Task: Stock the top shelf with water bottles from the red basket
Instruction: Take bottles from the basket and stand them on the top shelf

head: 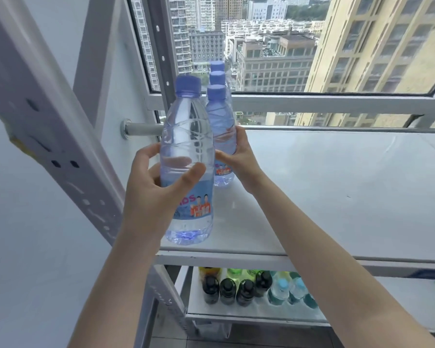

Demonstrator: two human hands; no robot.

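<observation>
My left hand [151, 187] is wrapped around a clear water bottle [187, 136] with a blue cap, held upright at the front left corner of the white top shelf [324, 192], its base at the shelf's front edge. My right hand [239, 156] grips a second water bottle [221, 129] standing on the shelf just behind the first. Two more blue-capped bottles [217, 71] line up behind it toward the window; only their caps show. The red basket is out of view.
A lower shelf [236, 315] holds dark-capped bottles [226, 290] and light blue bottles [289, 290]. A white perforated upright post [60, 151] rises at the left. A window frame [312, 101] and a grey rail [141, 129] run behind the shelf.
</observation>
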